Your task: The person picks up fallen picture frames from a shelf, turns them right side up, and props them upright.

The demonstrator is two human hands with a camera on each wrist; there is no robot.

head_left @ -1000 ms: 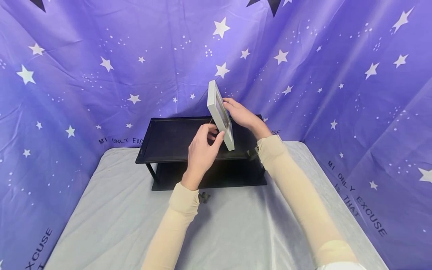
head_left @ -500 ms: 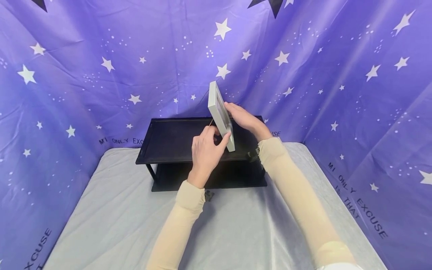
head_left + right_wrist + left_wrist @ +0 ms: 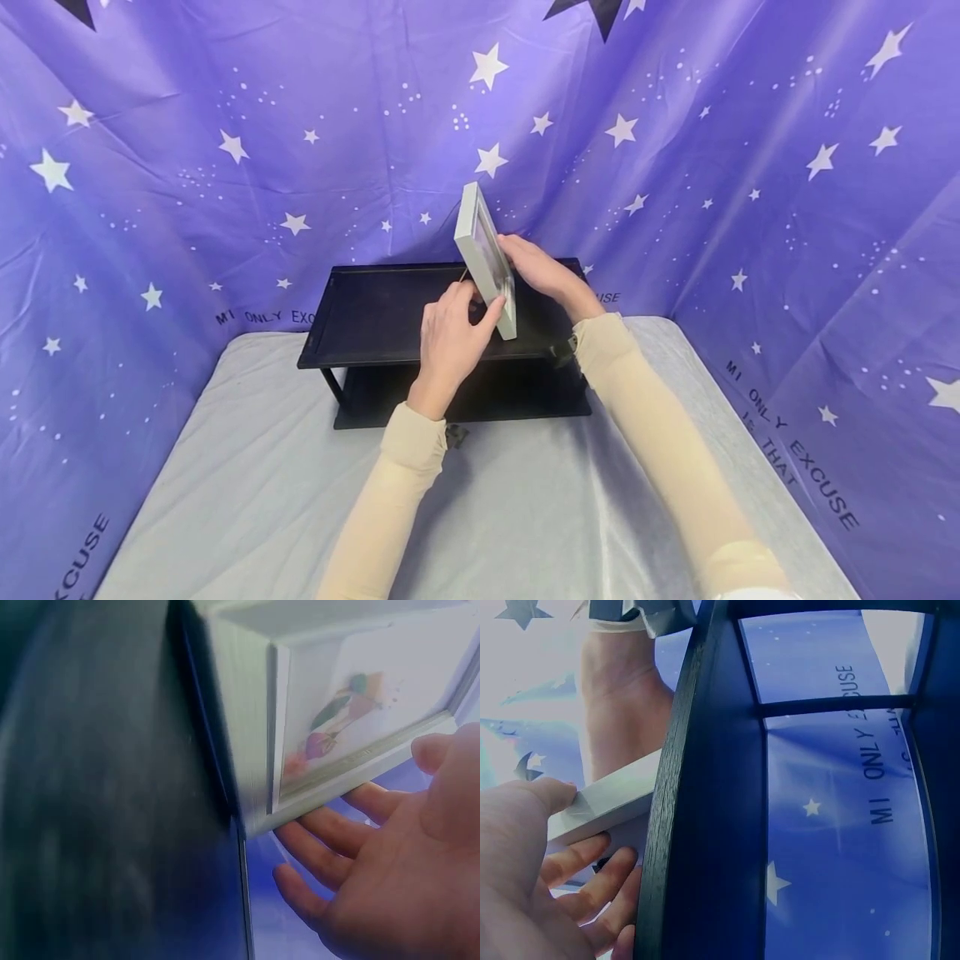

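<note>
A white picture frame [image 3: 478, 267] with a flower picture behind its pane [image 3: 337, 720] stands on edge, tilted, on the top board of a black two-tier rack [image 3: 367, 312]. My left hand [image 3: 452, 337] holds its near side, thumb [image 3: 555, 795] on one face and fingers curled behind. A small dark piece [image 3: 600, 864] shows by those fingers, mostly hidden. At the far side, my right hand [image 3: 538, 267] grips the border, with the thumb [image 3: 431, 754] at the front and the fingers [image 3: 330, 832] behind it. The frame's back is largely out of sight.
The rack stands on a grey cloth-covered surface [image 3: 517, 500], with its lower shelf [image 3: 525, 400] beneath the hands. Purple curtains [image 3: 337, 100] with white stars hang close behind the rack and on both sides.
My right hand has slid slightly down along the frame's far side. The left thumb has shifted a little on the near side. The frame stays in nearly the same place and tilt.
</note>
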